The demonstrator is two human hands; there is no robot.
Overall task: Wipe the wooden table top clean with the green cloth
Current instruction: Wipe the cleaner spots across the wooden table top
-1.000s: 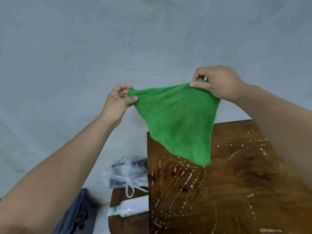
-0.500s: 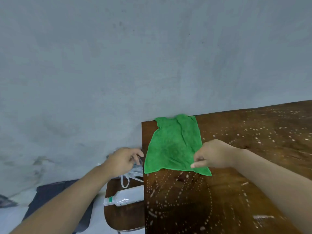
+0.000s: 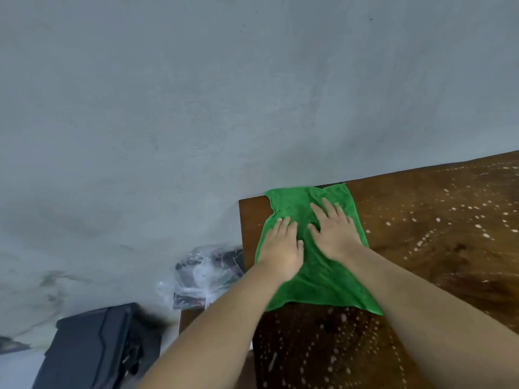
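Pressing green cloth (image 3: 317, 273) flat w/ both hands; no legible writing.

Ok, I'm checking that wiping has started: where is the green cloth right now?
In the head view the green cloth lies spread flat on the far-left corner of the brown wooden table top, against the grey wall, with the left hand and right hand pressed on it.

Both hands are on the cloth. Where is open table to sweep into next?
Open, speckled wood lies right of the green cloth to the frame's edge, and on the table nearer the person. Crowded: left hand and right hand flat on the cloth, by the left corner.
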